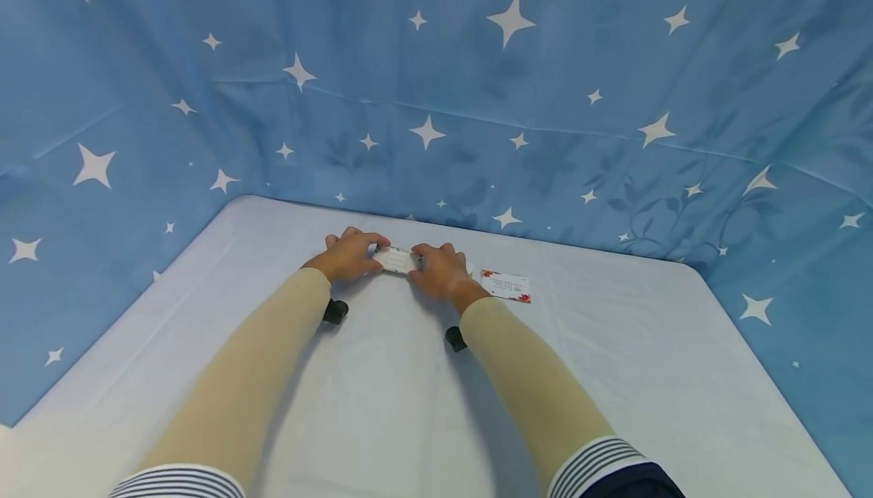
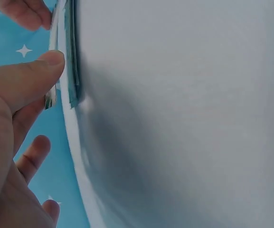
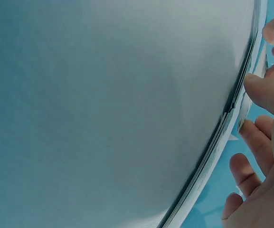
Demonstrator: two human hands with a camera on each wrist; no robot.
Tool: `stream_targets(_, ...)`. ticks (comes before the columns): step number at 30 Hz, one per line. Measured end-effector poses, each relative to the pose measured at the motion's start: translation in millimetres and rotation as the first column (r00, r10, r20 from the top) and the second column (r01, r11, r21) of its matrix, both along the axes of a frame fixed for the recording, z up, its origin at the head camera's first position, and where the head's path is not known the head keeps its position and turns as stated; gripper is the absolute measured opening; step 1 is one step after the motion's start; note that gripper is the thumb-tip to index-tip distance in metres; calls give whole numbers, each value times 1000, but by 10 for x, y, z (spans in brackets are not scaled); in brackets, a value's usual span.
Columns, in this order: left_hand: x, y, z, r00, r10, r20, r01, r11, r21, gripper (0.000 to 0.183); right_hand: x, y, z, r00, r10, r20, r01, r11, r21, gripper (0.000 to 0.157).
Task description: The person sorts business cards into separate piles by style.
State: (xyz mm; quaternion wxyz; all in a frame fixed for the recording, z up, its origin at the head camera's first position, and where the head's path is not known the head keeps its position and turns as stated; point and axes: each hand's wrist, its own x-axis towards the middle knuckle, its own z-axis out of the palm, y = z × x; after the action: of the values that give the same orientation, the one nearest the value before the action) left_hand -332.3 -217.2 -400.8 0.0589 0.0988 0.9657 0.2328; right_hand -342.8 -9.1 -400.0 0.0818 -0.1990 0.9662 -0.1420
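A small white printed card [image 1: 398,260] is held by its two ends between my hands, near the far edge of the table. My left hand [image 1: 350,254] pinches its left end with thumb and index finger; the left wrist view shows the card [image 2: 52,90] edge-on, slightly above a thin pile of cards [image 2: 72,71] on the table. At the other end my right hand [image 1: 442,270] grips the card between thumb and fingers. From the right wrist, the pile's edges [image 3: 208,147] run below that hand [image 3: 269,137]. Whether the held piece is one card or several, I cannot tell.
A white card with red floral corners [image 1: 505,286] lies flat to the right of my right hand. The white-covered table [image 1: 382,407] ends at a blue curtain with stars [image 1: 436,89]. Dark wrist-worn devices [image 1: 335,312] hang beneath both wrists.
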Motion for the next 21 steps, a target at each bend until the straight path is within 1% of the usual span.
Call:
stream_targets(5, 10, 24, -32, 1000, 2, 30, -3, 1000, 14, 48, 5, 9, -25, 1000, -11, 15, 11, 1000, -4, 55)
stream_targets(9, 20, 45, -43, 999, 8, 37, -9, 1000, 16, 49, 4, 19, -50, 1000, -20, 18, 20, 1000, -3, 55)
stream_targets(14, 29, 69, -34, 999, 12, 47, -13, 1000, 8, 50, 2, 30, -61, 1000, -21, -1, 21, 1000, -2, 55)
stream_targets(21, 42, 82, -29, 996, 33, 84, -33, 999, 3, 52, 15, 30, -70, 999, -28, 23, 28, 999, -17, 55)
